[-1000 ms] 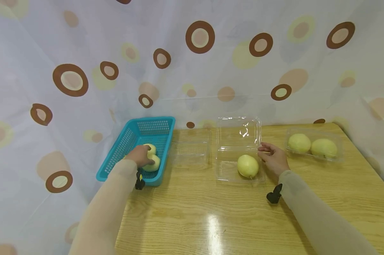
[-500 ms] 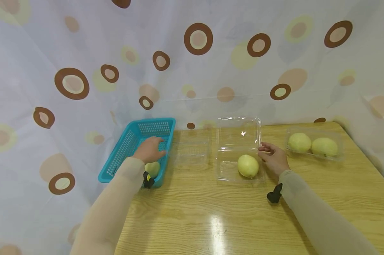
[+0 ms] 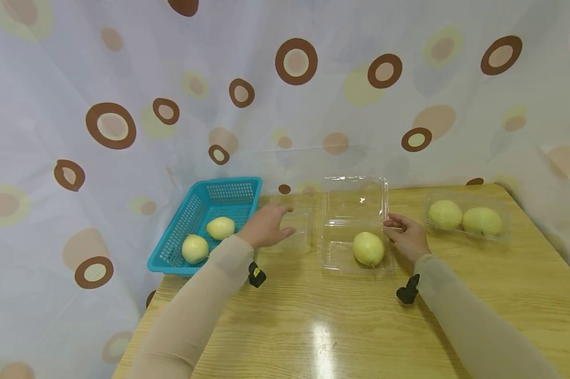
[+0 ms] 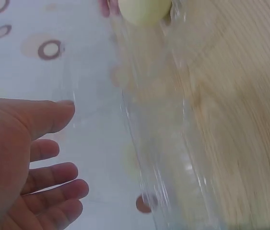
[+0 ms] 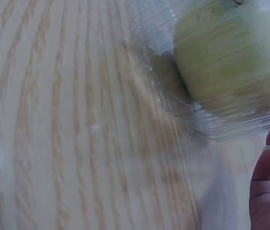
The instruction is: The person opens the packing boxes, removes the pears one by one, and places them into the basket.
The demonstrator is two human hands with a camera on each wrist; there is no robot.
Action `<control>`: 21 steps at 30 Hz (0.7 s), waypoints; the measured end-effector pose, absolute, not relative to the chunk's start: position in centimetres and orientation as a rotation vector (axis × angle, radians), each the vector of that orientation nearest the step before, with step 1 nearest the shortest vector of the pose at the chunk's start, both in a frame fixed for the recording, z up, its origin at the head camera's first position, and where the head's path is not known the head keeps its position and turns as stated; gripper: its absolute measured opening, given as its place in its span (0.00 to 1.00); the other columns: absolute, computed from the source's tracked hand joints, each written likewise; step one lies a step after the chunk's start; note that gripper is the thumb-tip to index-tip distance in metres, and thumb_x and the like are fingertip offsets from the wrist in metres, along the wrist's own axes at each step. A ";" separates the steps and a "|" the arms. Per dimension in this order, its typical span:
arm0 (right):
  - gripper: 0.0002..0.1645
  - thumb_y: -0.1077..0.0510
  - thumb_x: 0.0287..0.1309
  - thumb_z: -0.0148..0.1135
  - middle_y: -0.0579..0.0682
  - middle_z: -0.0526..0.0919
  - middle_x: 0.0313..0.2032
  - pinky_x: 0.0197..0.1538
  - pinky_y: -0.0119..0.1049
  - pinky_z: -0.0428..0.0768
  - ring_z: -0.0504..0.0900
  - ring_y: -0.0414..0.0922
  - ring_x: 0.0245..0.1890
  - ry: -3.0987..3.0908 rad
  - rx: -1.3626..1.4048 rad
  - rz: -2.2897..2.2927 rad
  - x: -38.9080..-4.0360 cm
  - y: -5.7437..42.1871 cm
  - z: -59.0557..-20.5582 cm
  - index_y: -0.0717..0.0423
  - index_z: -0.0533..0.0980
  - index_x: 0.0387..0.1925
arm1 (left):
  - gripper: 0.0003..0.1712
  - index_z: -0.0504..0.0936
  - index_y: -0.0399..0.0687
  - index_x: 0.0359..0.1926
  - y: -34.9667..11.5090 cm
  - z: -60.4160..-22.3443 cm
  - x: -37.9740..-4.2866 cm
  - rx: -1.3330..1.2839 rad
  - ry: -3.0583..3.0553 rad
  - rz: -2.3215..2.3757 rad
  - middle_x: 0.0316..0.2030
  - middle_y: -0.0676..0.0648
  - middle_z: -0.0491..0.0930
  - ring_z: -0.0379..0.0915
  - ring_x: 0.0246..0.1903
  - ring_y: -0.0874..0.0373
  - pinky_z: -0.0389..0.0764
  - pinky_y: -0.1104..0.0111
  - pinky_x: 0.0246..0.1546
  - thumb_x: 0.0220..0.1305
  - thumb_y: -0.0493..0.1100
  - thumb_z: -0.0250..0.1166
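Note:
My left hand (image 3: 266, 225), fingers spread, hovers just right of the blue basket (image 3: 197, 185), holding nothing. In the left wrist view its thumb and fingers (image 4: 70, 172) bend loosely with a gap between them. Two pale yellow pears (image 3: 195, 249) show inside the basket; my forearm covers its front right corner. A clear plastic clamshell box (image 3: 334, 258) stands with its lid raised, one pear (image 3: 368, 249) in the right half of its base. My right hand (image 3: 408, 237) touches the box's right edge near the hinge with thumb and fingertips.
Another clear clamshell (image 3: 300, 210) lies between the basket and the box, partly behind my left hand. At the far right sits a clear box (image 3: 505, 231) holding two pears. A spotted curtain (image 3: 294, 116) hangs behind the wooden table (image 3: 285, 326).
My left hand has left the pears, lifted out of the basket and swung right past its rim, empty. The right hand has stayed at the box's edge.

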State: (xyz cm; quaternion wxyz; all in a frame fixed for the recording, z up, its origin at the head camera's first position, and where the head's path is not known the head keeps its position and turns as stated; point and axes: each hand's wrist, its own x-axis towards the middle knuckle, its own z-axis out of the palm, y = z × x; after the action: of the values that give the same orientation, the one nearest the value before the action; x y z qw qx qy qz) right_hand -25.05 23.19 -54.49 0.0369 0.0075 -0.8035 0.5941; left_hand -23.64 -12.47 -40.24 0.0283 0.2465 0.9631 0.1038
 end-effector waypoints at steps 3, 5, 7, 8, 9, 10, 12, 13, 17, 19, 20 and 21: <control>0.31 0.56 0.66 0.59 0.60 0.76 0.51 0.37 0.25 0.80 0.78 0.29 0.36 -2.464 0.024 1.825 -25.1 23.2 -54.6 0.63 0.65 0.66 | 0.32 0.69 0.45 0.66 -10.8 -40.8 -23.5 0.814 2.955 0.349 0.59 0.46 0.74 0.72 0.57 0.51 0.74 0.60 0.55 0.66 0.54 0.62; 0.31 0.55 0.66 0.59 0.60 0.76 0.51 0.37 0.25 0.80 0.78 0.29 0.36 -2.465 0.022 1.826 -25.1 23.2 -54.7 0.63 0.65 0.66 | 0.32 0.69 0.46 0.66 -9.6 -41.2 -23.2 0.842 2.936 0.376 0.59 0.46 0.74 0.72 0.56 0.53 0.74 0.62 0.55 0.66 0.55 0.61; 0.32 0.54 0.66 0.59 0.60 0.76 0.52 0.37 0.26 0.80 0.78 0.29 0.36 -2.471 0.019 1.827 -25.1 23.2 -54.8 0.63 0.65 0.66 | 0.33 0.68 0.46 0.67 -8.4 -41.6 -22.9 0.858 2.909 0.408 0.59 0.47 0.75 0.73 0.56 0.55 0.75 0.62 0.54 0.67 0.56 0.60; 0.32 0.54 0.66 0.59 0.60 0.76 0.52 0.37 0.26 0.80 0.78 0.29 0.36 -2.475 0.018 1.826 -25.1 23.2 -54.7 0.62 0.65 0.66 | 0.33 0.68 0.47 0.67 -7.8 -41.8 -22.7 0.866 2.900 0.415 0.59 0.47 0.75 0.73 0.55 0.55 0.75 0.63 0.54 0.67 0.57 0.60; 0.32 0.53 0.66 0.59 0.60 0.76 0.52 0.37 0.26 0.80 0.78 0.30 0.37 -2.475 0.021 1.829 -25.1 23.2 -54.7 0.62 0.65 0.66 | 0.34 0.67 0.46 0.68 -7.2 -42.1 -22.5 0.867 2.885 0.433 0.59 0.47 0.74 0.73 0.56 0.55 0.75 0.63 0.54 0.67 0.57 0.60; 0.33 0.52 0.66 0.59 0.60 0.75 0.52 0.38 0.26 0.80 0.77 0.30 0.37 -2.479 0.019 1.831 -25.1 23.2 -54.7 0.62 0.65 0.67 | 0.35 0.66 0.47 0.68 -6.7 -42.3 -22.4 0.866 2.874 0.445 0.60 0.47 0.74 0.72 0.56 0.56 0.75 0.63 0.54 0.67 0.57 0.60; 0.33 0.52 0.66 0.59 0.60 0.75 0.52 0.38 0.26 0.80 0.77 0.30 0.37 -2.487 0.016 1.832 -25.1 23.3 -54.6 0.61 0.64 0.67 | 0.35 0.66 0.47 0.68 -5.6 -42.9 -22.2 0.861 2.853 0.478 0.60 0.48 0.73 0.72 0.56 0.56 0.75 0.64 0.54 0.66 0.59 0.60; 0.33 0.52 0.66 0.59 0.60 0.75 0.53 0.38 0.26 0.80 0.77 0.30 0.37 -2.489 0.016 1.830 -25.0 23.2 -54.5 0.61 0.64 0.67 | 0.36 0.65 0.48 0.69 -5.1 -43.3 -22.1 0.853 2.842 0.502 0.60 0.48 0.73 0.73 0.56 0.57 0.75 0.65 0.54 0.66 0.59 0.60; 0.33 0.53 0.66 0.58 0.61 0.75 0.53 0.38 0.26 0.80 0.77 0.29 0.38 -2.495 0.017 1.821 -24.8 23.3 -54.3 0.62 0.64 0.68 | 0.38 0.65 0.48 0.69 -3.3 -45.0 -22.0 0.810 2.769 0.655 0.58 0.46 0.76 0.77 0.50 0.58 0.77 0.68 0.48 0.65 0.61 0.59; 0.33 0.53 0.66 0.58 0.61 0.75 0.53 0.38 0.26 0.80 0.77 0.30 0.38 -2.497 0.017 1.817 -24.8 23.3 -54.3 0.62 0.64 0.68 | 0.39 0.64 0.47 0.69 -2.5 -46.0 -22.1 0.774 2.728 0.748 0.56 0.44 0.77 0.78 0.47 0.57 0.78 0.69 0.45 0.65 0.62 0.59; 0.33 0.52 0.66 0.58 0.60 0.75 0.53 0.39 0.26 0.80 0.77 0.30 0.38 -2.501 0.018 1.818 -24.8 23.3 -54.3 0.62 0.63 0.68 | 0.40 0.64 0.46 0.69 -2.2 -46.4 -22.2 0.749 2.705 0.793 0.55 0.44 0.77 0.78 0.46 0.57 0.78 0.69 0.44 0.64 0.63 0.59; 0.33 0.52 0.66 0.58 0.60 0.75 0.53 0.39 0.26 0.80 0.77 0.30 0.38 -2.502 0.014 1.819 -24.8 23.3 -54.3 0.62 0.63 0.68 | 0.41 0.64 0.46 0.69 -1.8 -46.7 -22.2 0.716 2.683 0.840 0.55 0.43 0.77 0.78 0.45 0.57 0.78 0.69 0.44 0.64 0.63 0.59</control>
State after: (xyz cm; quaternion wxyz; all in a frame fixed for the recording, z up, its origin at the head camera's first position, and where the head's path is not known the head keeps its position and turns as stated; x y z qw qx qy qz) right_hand -24.78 23.26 -54.26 0.0238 0.0044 -0.8086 0.5879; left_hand -22.17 -1.85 -46.73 0.1199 0.2450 0.9182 0.2873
